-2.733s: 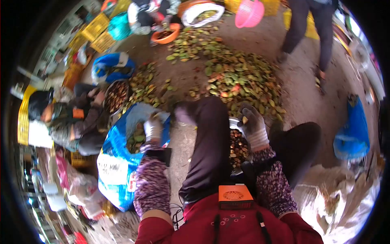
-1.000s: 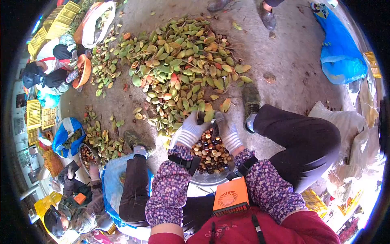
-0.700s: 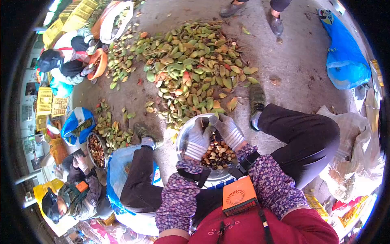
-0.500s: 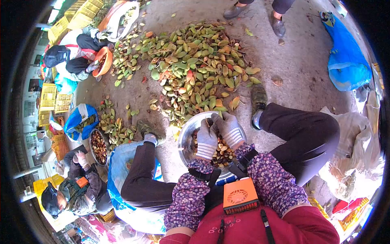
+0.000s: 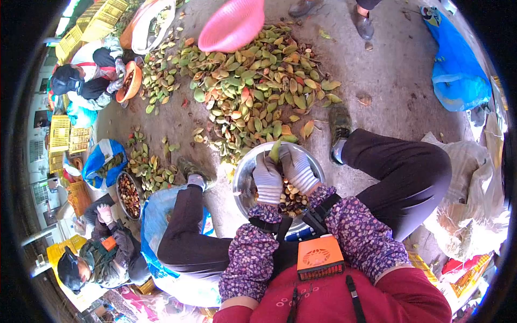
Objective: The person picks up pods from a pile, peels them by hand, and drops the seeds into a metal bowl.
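I sit on the ground with a metal bowl (image 5: 242,180) of brown shelled nuts (image 5: 291,195) between my legs. Both hands wear light knit gloves and meet above the bowl. My left hand (image 5: 267,178) and my right hand (image 5: 297,168) together grip one green pod (image 5: 275,151), which sticks up between the fingertips. The pod's lower part is hidden by my fingers.
A big heap of green and orange husks (image 5: 253,86) covers the concrete ahead. A pink basket (image 5: 231,24) hangs above it. A blue sack (image 5: 156,215) lies by my left leg. Other people sit at the left with an orange bowl (image 5: 131,82) and a dark bowl (image 5: 128,195). A second blue sack (image 5: 455,70) lies far right.
My hands have stayed together over the bowl, working the green pod. A pink basket has come into view at the top. The view has shifted slightly.
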